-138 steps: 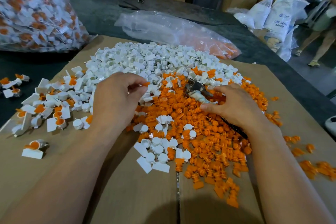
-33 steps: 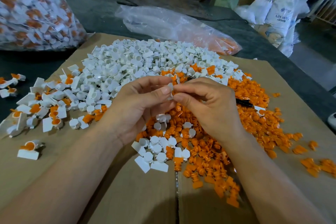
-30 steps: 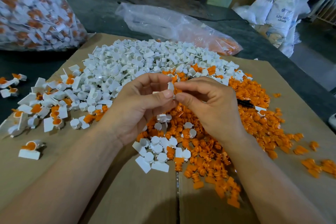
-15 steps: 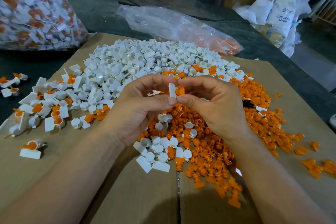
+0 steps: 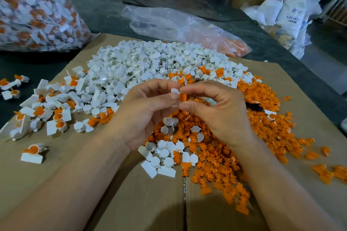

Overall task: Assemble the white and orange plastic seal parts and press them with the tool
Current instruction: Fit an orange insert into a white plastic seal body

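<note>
Above the middle of the cardboard, my left hand (image 5: 148,112) pinches a white seal part (image 5: 175,91) between thumb and fingers. My right hand (image 5: 216,110) pinches an orange seal part (image 5: 183,97) and holds it against the white one. Behind the hands spreads a heap of white parts (image 5: 142,67); a heap of orange parts (image 5: 225,146) lies under and to the right of them. The pressing tool (image 5: 254,106) lies on the orange heap beyond my right hand, only its dark handle showing.
Joined white-and-orange seals (image 5: 52,116) lie scattered at the left of the cardboard sheet (image 5: 131,202). A big clear bag of joined seals (image 5: 35,7) stands at the far left. A flat plastic bag (image 5: 180,26) lies behind the heaps. White sacks (image 5: 293,11) stand on the floor at right.
My right hand left the tool on the orange heap and came up to meet my left. Both hands now pinch the white and orange parts together, slightly higher than half a second ago.
</note>
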The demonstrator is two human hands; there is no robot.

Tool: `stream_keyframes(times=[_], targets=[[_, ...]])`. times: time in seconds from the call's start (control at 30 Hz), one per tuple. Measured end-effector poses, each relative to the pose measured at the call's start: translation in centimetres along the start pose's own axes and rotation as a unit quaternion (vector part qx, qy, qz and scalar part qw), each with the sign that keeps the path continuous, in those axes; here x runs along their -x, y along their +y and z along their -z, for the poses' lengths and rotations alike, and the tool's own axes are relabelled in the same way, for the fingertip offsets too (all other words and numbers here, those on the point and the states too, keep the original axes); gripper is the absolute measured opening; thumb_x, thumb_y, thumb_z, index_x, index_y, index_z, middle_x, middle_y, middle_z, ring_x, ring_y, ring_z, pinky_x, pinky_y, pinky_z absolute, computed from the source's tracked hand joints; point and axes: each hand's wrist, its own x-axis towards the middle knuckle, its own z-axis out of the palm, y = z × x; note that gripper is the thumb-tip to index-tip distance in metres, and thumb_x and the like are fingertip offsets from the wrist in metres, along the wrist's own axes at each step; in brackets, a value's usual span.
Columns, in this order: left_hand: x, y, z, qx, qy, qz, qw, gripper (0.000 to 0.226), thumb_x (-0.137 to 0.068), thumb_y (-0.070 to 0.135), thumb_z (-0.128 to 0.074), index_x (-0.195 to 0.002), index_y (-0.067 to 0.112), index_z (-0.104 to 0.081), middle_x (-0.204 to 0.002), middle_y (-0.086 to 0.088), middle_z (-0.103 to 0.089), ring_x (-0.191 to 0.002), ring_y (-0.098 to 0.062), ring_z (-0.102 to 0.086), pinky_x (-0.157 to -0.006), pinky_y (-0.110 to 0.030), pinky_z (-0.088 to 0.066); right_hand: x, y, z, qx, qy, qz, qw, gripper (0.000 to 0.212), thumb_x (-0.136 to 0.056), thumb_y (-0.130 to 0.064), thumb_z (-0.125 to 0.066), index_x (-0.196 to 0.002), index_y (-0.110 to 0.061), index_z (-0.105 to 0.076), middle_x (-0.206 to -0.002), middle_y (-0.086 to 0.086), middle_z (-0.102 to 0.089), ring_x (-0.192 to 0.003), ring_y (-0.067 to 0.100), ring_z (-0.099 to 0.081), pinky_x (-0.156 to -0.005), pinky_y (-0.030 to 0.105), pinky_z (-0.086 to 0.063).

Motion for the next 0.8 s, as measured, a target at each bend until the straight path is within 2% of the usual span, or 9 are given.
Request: stream_keyframes(times=[0.07, 0.17, 0.3, 0.5, 0.6, 0.73, 0.8], targets=[[-0.07, -0.11, 0.07, -0.006, 0.015, -0.002, 1.0, 0.017, -0.061, 0.005, -0.063, -0.077, 0.008, -0.068, -0.067, -0.002, -0.069, -0.06, -0.01, -0.066, -0.057, -0.018, -0.054, 0.04, 0.06, -0.05, 0.008, 0.002, 0.003, 1.0, 0.028, -0.07, -0.018, -0.073, -0.092, -0.032, -0.062, -0.088, -0.019, -0.062, -0.088, -0.001, -0.06, -0.081, 0.012, -0.045], [-0.09, -0.11, 0.18, -0.022, 0.033, -0.002, 0.999, 0.015, -0.058, 0.007, -0.065, -0.068, 0.013, -0.073, -0.064, -0.004, -0.069, -0.059, -0.012, -0.067, -0.055, -0.02, -0.055, 0.05, 0.11, -0.13, 0.013, 0.007, 0.007, 1.0, 0.029, -0.069, -0.018, -0.073, -0.094, -0.028, -0.063, -0.089, -0.018, -0.061, -0.088, 0.001, -0.06, -0.082, 0.015, -0.046], [-0.27, -0.23, 0.22, -0.012, 0.045, 0.009, 0.999, 0.015, -0.054, 0.005, -0.067, -0.067, 0.009, -0.072, -0.064, -0.006, -0.069, -0.058, -0.013, -0.067, -0.054, -0.019, -0.054, 0.04, 0.14, -0.13, -0.003, 0.006, 0.003, 1.0, 0.03, -0.07, -0.015, -0.073, -0.095, -0.029, -0.062, -0.087, -0.008, -0.065, -0.084, 0.009, -0.064, -0.077, 0.024, -0.052], [-0.37, -0.29, 0.1, -0.043, 0.06, 0.026, 0.997, 0.008, -0.049, 0.004, -0.068, -0.056, 0.007, -0.066, -0.058, -0.005, -0.067, -0.055, -0.012, -0.066, -0.054, -0.016, -0.053, 0.08, 0.51, -0.17, -0.008, 0.0, -0.004, 1.0, 0.029, -0.069, -0.015, -0.074, -0.094, -0.026, -0.063, -0.085, -0.017, -0.063, -0.08, 0.002, -0.064, -0.074, 0.016, -0.051], [-0.29, -0.21, 0.27, -0.081, 0.062, 0.028, 0.994, 0.007, -0.047, 0.008, -0.07, -0.052, 0.011, -0.067, -0.058, -0.007, -0.066, -0.054, -0.016, -0.066, -0.056, -0.021, -0.057, 0.15, 0.67, -0.27, 0.009, -0.003, -0.001, 1.0, 0.028, -0.068, -0.019, -0.074, -0.093, -0.025, -0.064, -0.084, -0.016, -0.063, -0.079, 0.003, -0.063, -0.074, 0.018, -0.052], [-0.09, -0.14, 0.23, -0.111, 0.067, 0.038, 0.991, 0.01, -0.05, 0.008, -0.071, -0.058, 0.006, -0.065, -0.055, -0.012, -0.065, -0.048, -0.018, -0.064, -0.046, -0.02, -0.053, 0.21, 0.79, -0.34, 0.026, -0.013, 0.004, 1.0, 0.028, -0.069, -0.017, -0.074, -0.094, -0.023, -0.064, -0.082, -0.014, -0.062, -0.08, 0.004, -0.062, -0.073, 0.016, -0.051], [-0.11, -0.16, 0.22, -0.124, 0.074, 0.042, 0.989, 0.01, -0.057, 0.003, -0.072, -0.06, 0.004, -0.062, -0.055, -0.013, -0.065, -0.047, -0.018, -0.064, -0.046, -0.021, -0.053, 0.23, 0.84, -0.39, 0.028, -0.019, 0.005, 0.999, 0.029, -0.069, -0.016, -0.075, -0.095, -0.022, -0.064, -0.082, -0.013, -0.062, -0.081, 0.004, -0.062, -0.073, 0.014, -0.05]])
